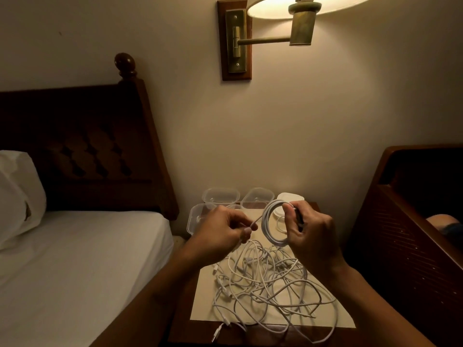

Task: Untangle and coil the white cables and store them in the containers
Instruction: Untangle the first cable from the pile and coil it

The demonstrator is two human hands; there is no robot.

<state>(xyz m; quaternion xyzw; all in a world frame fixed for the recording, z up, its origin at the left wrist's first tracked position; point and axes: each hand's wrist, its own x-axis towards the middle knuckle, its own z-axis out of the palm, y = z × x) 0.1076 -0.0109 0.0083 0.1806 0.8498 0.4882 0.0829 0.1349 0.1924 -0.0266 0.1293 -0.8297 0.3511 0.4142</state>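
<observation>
While the right hand (310,236) grips a coil (269,221) of white cable, thumb and fingers curled round its loops, the left hand (220,231) pinches the same cable's free end (253,224) just to the left.

Below, near side: a tangle (270,284) of white cables, loose on a pale sheet (208,306) over the nightstand (185,329).

Far edge: clear containers (220,195), three apparently empty; a white one at right, contents not discernible.

Progress, judged: one cable nearly coiled, not yet stored; most untangling left.
</observation>
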